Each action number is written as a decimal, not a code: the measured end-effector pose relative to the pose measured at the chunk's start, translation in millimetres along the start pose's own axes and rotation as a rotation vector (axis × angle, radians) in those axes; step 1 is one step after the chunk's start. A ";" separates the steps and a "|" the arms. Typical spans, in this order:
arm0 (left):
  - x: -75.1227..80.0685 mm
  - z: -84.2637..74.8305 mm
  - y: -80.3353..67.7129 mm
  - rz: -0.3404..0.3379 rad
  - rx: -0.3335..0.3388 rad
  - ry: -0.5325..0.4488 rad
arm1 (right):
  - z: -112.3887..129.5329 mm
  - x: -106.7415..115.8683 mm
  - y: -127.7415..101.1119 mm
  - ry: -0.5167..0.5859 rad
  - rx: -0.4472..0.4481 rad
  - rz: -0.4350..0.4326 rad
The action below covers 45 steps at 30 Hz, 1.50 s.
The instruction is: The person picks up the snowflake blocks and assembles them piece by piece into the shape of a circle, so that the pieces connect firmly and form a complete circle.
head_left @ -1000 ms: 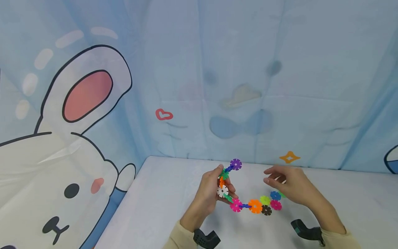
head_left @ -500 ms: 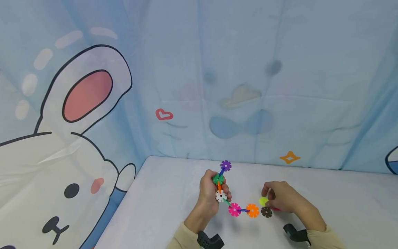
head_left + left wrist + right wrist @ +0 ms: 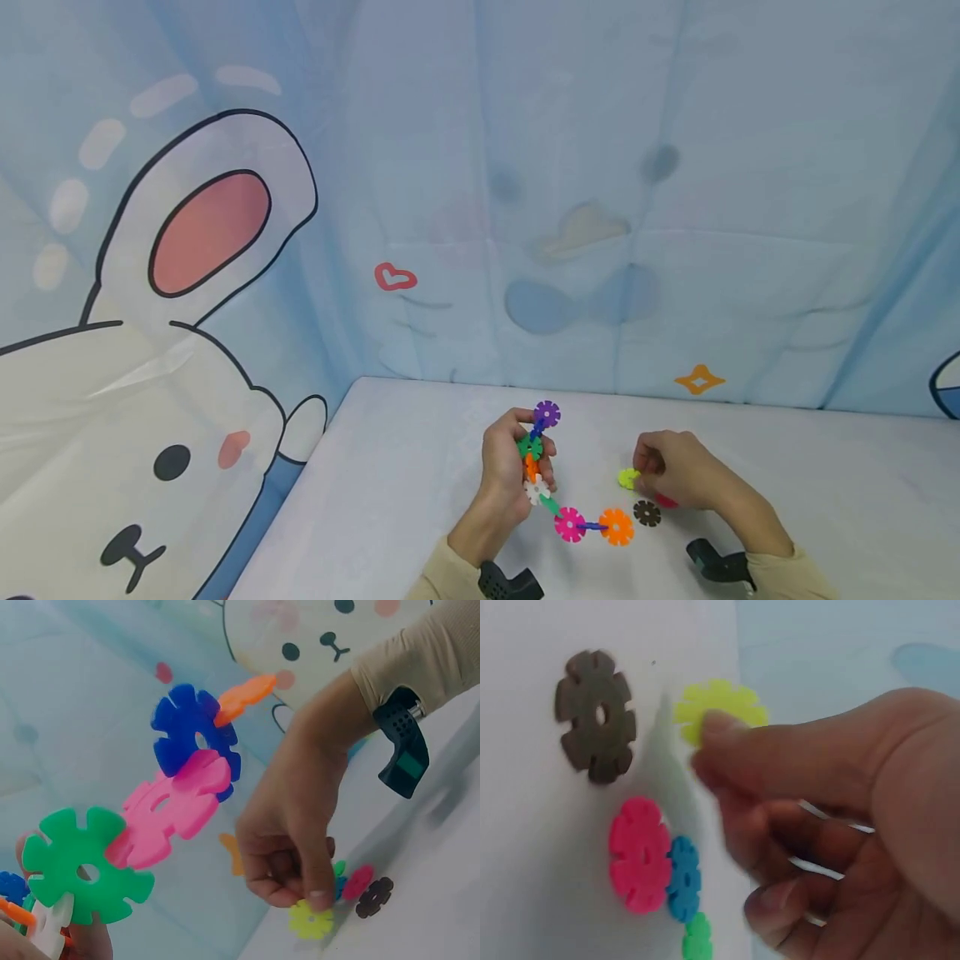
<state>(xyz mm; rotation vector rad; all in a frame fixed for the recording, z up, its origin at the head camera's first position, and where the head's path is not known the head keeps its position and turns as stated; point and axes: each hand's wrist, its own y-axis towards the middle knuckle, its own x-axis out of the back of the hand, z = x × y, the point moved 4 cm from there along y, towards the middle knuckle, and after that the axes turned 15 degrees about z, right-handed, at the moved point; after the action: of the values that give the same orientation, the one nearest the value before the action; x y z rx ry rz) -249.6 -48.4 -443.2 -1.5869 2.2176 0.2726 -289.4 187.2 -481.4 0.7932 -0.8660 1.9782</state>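
Landmark: the brown notched disc (image 3: 647, 513), flat on the white table (image 3: 420, 433). Left hand (image 3: 498, 467), left of the brown disc and a bit farther back, fingers curled round the far part of a snowflake-disc chain (image 3: 570, 525), gripping it. Chain order from far end: purple disc (image 3: 547, 413), blue, green, orange, white (image 3: 537, 490), green, pink, blue, then orange end disc (image 3: 617, 527) just left of the brown disc, not touching it. Discs slotted together at angles; chain looks held up off the table.

Right hand (image 3: 682, 468), behind and slightly right of the brown disc, pinching a yellow disc (image 3: 311, 920) between thumb and finger. Yellow disc sits behind and a little left of the brown disc, apart from the chain. Other fingers bent.

Loose pink disc (image 3: 641, 855) right of the brown disc, near it, partly under the right hand from above; blue disc (image 3: 684, 879) against the pink one, green disc (image 3: 697, 939) next along, farther from the brown disc. Light blue curtain (image 3: 450, 125) with rabbit print well behind the brown disc.
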 end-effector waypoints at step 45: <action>-25.0 -13.7 -9.6 0.134 -0.183 0.255 | 110.9 14.6 -50.7 -0.154 0.621 -0.820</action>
<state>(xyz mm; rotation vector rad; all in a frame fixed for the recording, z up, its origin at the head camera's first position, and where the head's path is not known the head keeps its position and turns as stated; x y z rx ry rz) -236.5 -35.3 -419.6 -1.6474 2.5640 0.3360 -229.1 126.9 -393.0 1.3922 0.0659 1.4247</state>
